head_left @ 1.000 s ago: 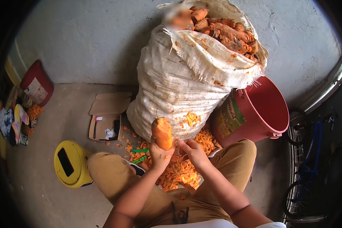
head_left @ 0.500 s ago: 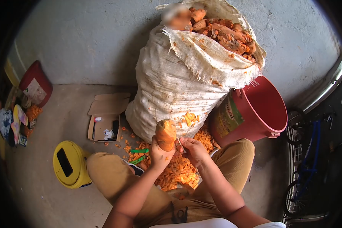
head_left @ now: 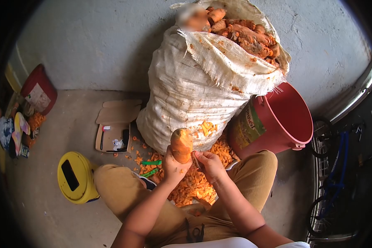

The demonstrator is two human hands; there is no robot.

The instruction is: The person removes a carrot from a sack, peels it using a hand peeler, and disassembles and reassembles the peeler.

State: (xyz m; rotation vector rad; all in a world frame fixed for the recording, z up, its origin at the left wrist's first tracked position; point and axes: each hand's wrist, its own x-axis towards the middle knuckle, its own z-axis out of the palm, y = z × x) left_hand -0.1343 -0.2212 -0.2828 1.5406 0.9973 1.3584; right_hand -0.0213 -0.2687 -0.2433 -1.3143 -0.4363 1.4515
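Centrally, head view: one partly peeled orange root (head_left: pixel 181 145), clasped upright in the left hand (head_left: pixel 175 170), before a white sack (head_left: pixel 186 95); one thin tool (head_left: pixel 195 160), pinched in the right hand (head_left: pixel 213 166), just beside; orange peelings (head_left: pixel 196 186), heaped below.

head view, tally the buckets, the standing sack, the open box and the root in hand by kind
Red buckets: 2
Yellow bucket: 1
White sack: 1
Open cardboard box: 1
Orange root in the left hand: 1
Total: 6
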